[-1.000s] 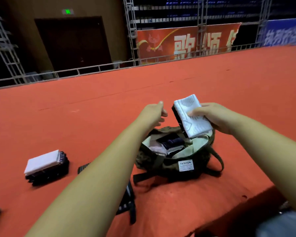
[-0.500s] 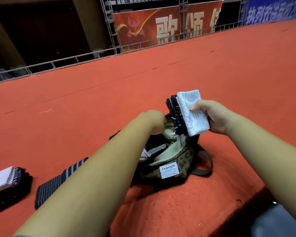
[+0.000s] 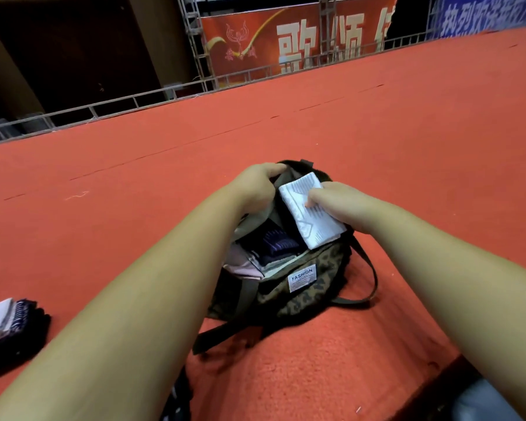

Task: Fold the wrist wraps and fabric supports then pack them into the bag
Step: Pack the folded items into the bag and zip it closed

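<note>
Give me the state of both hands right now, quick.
Left hand: closed, gripping the rim of the bag and holding it open.
Right hand: closed, holding the folded white wrap over the bag's opening.

I count two hands, left hand (image 3: pixel 255 186) and right hand (image 3: pixel 337 199), with one bag (image 3: pixel 310 287) beneath them. One white folded wrap (image 3: pixel 310 214) sits in the right. Inside the bag, below the left, I see at least two pieces: one dark piece (image 3: pixel 274 244) and one pale piece (image 3: pixel 243 265). Far left of the left hand is one stack (image 3: pixel 9 323); I can't count its layers.
</note>
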Demonstrator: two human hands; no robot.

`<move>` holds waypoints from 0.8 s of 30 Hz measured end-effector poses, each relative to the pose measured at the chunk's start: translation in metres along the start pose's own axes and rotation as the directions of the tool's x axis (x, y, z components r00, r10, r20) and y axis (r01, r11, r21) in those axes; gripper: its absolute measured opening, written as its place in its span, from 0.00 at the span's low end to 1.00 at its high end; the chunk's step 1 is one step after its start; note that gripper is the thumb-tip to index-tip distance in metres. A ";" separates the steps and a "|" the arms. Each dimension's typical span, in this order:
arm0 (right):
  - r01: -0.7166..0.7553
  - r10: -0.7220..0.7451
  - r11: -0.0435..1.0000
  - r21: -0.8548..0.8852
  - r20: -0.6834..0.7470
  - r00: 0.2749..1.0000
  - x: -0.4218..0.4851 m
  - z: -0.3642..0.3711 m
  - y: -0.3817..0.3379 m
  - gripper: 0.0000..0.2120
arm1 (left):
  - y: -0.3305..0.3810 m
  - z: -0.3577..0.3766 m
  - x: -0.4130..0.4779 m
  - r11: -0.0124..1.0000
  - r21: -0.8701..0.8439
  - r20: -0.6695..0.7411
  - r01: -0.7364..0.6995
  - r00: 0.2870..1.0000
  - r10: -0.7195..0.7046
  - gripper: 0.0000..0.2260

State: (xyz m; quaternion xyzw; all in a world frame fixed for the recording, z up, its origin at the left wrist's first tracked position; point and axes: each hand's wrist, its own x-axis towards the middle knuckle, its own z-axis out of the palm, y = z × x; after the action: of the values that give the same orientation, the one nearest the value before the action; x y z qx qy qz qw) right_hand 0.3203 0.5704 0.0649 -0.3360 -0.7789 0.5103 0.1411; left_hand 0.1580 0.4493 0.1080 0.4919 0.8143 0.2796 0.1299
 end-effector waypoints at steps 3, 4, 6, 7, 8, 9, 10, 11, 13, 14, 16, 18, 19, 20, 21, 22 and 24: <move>-0.044 0.041 0.990 -0.135 -0.031 0.999 0.002 0.006 -0.006 0.13 | 0.008 0.007 -0.001 0.986 0.138 -0.068 -0.092 0.992 0.102 0.34; -0.056 0.052 0.983 -0.175 -0.024 0.998 0.004 0.010 -0.007 0.15 | 0.008 0.009 -0.002 0.978 0.168 -0.064 -0.124 0.989 0.136 0.33; -0.065 0.069 0.959 -0.277 0.003 0.998 0.007 0.018 -0.008 0.17 | 0.009 0.011 -0.004 0.976 0.167 -0.062 -0.143 0.986 0.155 0.33; -0.058 0.063 0.948 -0.312 0.008 0.998 0.009 0.023 -0.009 0.16 | 0.008 0.010 -0.004 0.978 0.155 -0.057 -0.140 0.987 0.150 0.33; -0.043 0.049 0.943 -0.331 0.010 0.999 0.012 0.028 -0.009 0.15 | 0.008 0.009 -0.005 0.981 0.141 -0.063 -0.133 0.988 0.143 0.34; -0.032 0.037 0.937 -0.348 0.008 0.999 0.013 0.032 -0.010 0.14 | 0.007 0.008 -0.004 0.984 0.132 -0.064 -0.118 0.990 0.127 0.34; -0.023 0.028 0.928 -0.372 0.008 1.000 0.015 0.036 -0.011 0.15 | 0.006 0.007 -0.005 0.988 0.118 -0.058 -0.101 0.992 0.108 0.35; -0.027 0.034 0.912 -0.410 0.011 0.999 0.016 0.040 -0.013 0.16 | 0.004 0.004 -0.004 0.990 0.105 -0.052 -0.091 0.994 0.096 0.35; -0.064 0.080 0.870 -0.490 0.012 0.997 0.016 0.045 -0.014 0.20 | 0.000 0.000 -0.004 0.993 0.092 -0.048 -0.079 0.995 0.084 0.35; -0.070 0.096 0.834 -0.547 0.019 0.995 0.016 0.047 -0.012 0.21 | -0.002 0.000 -0.003 0.993 0.086 -0.051 -0.080 0.995 0.085 0.35; -0.097 0.148 0.729 -0.677 0.018 0.989 0.020 0.050 -0.005 0.23 | -0.003 0.001 -0.006 0.994 0.073 -0.052 -0.085 0.995 0.088 0.35; -0.137 0.158 0.625 -0.769 -0.048 0.986 0.019 0.052 0.001 0.25 | -0.002 0.005 -0.007 0.991 0.099 -0.027 -0.087 0.996 0.090 0.35; -0.146 0.143 0.597 -0.789 -0.075 0.987 0.018 0.053 0.003 0.25 | -0.002 0.007 -0.007 0.986 0.135 -0.017 -0.093 0.995 0.096 0.35; -0.143 0.122 0.583 -0.800 -0.088 0.989 0.018 0.053 0.006 0.26 | -0.003 0.009 -0.007 0.977 0.189 -0.020 -0.104 0.994 0.110 0.34; -0.134 0.105 0.580 -0.804 -0.090 0.990 0.018 0.053 0.007 0.27 | -0.006 0.011 -0.006 0.959 0.256 -0.024 -0.125 0.991 0.135 0.34; -0.136 0.108 0.588 -0.797 -0.089 0.990 0.017 0.052 0.009 0.29 | -0.008 0.013 -0.005 0.935 0.326 -0.021 -0.140 0.988 0.155 0.35; -0.142 0.121 0.618 -0.774 -0.085 0.989 0.016 0.046 0.012 0.34 | -0.012 0.017 -0.008 0.881 0.452 0.017 -0.137 0.989 0.145 0.38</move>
State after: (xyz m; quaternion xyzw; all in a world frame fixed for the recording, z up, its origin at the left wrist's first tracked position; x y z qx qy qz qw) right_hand 0.2869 0.5519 0.0324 -0.4260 -0.8942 0.1294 -0.0458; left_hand 0.1615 0.4432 0.0871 0.5639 0.8201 0.0955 -0.0156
